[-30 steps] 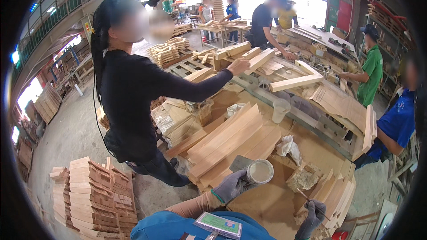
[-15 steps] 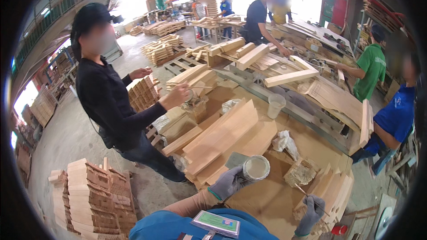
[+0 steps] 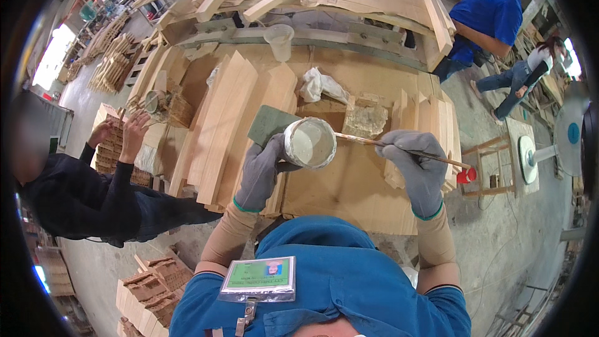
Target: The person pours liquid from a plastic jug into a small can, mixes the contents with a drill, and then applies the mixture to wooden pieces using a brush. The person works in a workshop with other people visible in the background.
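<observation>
My left hand (image 3: 258, 178), in a grey glove, is closed around a round white-rimmed cup (image 3: 311, 143) with pale, milky liquid in it. A flat grey-green rectangular piece (image 3: 268, 126) sticks out beside the cup, above the same hand; how it is held is hidden. In my gloved right hand (image 3: 419, 165), the fingers pinch a thin wooden-handled brush (image 3: 359, 140). Its far end reaches the cup's right rim, and the bristles cannot be made out. Light wooden boards (image 3: 226, 131) lie left of the cup, and more wooden pieces (image 3: 446, 128) lie beyond my right hand.
A cardboard-covered table (image 3: 337, 203) spreads beneath my hands. On it are a crusty block (image 3: 367, 118), a crumpled white cloth (image 3: 319, 85) and a translucent bucket (image 3: 279, 40). A person in black (image 3: 87, 187) works at left; a person in blue (image 3: 486, 19) stands far right. A fan (image 3: 529, 157) is at right.
My view has swung down and to the right. The brush has come from the wood at right to the cup's rim. My left hand still holds the cup.
</observation>
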`<state>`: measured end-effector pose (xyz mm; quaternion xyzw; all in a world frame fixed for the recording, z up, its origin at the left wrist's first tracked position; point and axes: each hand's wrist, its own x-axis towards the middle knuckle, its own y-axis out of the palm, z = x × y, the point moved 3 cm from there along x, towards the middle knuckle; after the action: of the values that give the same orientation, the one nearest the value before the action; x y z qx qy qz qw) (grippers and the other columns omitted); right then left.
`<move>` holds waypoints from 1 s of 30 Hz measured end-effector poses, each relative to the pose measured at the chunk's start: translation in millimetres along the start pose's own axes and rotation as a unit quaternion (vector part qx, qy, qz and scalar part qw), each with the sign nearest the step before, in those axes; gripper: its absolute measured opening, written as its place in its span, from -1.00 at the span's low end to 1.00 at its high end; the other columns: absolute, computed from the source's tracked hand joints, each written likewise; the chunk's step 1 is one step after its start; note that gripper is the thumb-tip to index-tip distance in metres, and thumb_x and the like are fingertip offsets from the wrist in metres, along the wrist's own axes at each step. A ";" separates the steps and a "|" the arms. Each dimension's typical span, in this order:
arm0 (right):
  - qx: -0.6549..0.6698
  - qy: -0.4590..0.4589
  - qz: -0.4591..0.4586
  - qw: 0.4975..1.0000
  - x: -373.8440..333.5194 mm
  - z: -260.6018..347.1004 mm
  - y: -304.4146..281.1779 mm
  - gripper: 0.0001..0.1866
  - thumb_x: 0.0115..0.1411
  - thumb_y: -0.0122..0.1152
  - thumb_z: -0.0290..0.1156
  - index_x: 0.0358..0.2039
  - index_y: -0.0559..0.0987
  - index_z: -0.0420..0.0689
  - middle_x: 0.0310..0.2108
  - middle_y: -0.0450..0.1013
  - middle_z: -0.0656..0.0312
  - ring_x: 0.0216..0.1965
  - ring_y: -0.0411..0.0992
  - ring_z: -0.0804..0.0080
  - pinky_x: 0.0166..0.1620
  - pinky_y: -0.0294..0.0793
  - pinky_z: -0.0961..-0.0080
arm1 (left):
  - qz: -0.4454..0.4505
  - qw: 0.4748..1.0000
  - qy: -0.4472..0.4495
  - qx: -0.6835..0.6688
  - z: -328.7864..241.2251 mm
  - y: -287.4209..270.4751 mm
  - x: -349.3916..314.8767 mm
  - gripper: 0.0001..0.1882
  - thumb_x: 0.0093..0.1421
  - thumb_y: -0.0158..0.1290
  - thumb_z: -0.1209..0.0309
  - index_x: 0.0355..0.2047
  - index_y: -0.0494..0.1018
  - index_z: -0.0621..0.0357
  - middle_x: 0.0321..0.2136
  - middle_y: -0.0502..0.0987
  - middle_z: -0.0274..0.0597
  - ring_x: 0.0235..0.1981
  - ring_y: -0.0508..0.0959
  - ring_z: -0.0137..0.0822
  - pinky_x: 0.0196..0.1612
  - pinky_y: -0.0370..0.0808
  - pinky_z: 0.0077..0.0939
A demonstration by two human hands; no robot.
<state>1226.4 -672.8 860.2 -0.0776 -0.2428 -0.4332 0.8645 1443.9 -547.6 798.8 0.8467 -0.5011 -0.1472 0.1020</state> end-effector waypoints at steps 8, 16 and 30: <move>-0.220 -0.140 0.198 0.945 22.0 5.6 36.1 -0.87 0.00 0.22 -0.65 -0.44 0.48 -0.16 -0.38 0.51 0.13 -0.32 0.51 0.29 -0.28 0.50 0.50 | 0.033 0.996 -0.062 0.048 2.0 14.4 13.1 -0.67 0.26 -0.14 0.31 -0.09 0.39 0.29 -0.25 0.50 -0.18 -0.30 0.55 -0.37 -0.34 0.60 -0.50; -0.295 -0.056 0.108 0.948 15.2 -22.0 13.7 -0.90 0.06 0.20 -0.60 -0.44 0.45 -0.17 -0.41 0.50 0.17 -0.38 0.51 0.33 -0.31 0.48 0.54 | -0.003 0.998 -0.003 0.061 -3.2 17.6 18.3 -0.73 0.26 -0.13 0.39 -0.12 0.40 0.30 -0.30 0.50 -0.19 -0.38 0.55 -0.43 -0.35 0.58 -0.54; -0.026 0.121 -0.178 0.976 -47.9 -69.9 11.8 -0.94 0.15 0.15 -0.54 -0.43 0.44 -0.14 -0.50 0.41 0.33 -0.44 0.35 0.65 -0.36 0.40 0.64 | -0.073 0.980 0.182 0.035 51.5 21.1 29.5 -0.70 0.24 -0.09 0.47 -0.03 0.39 0.28 -0.10 0.45 -0.17 -0.10 0.46 -0.36 -0.15 0.48 -0.47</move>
<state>1236.0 -655.6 777.0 -0.0029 -0.1350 -0.5923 0.7943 1422.0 -584.8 753.0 0.8965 -0.4164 0.0198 0.1502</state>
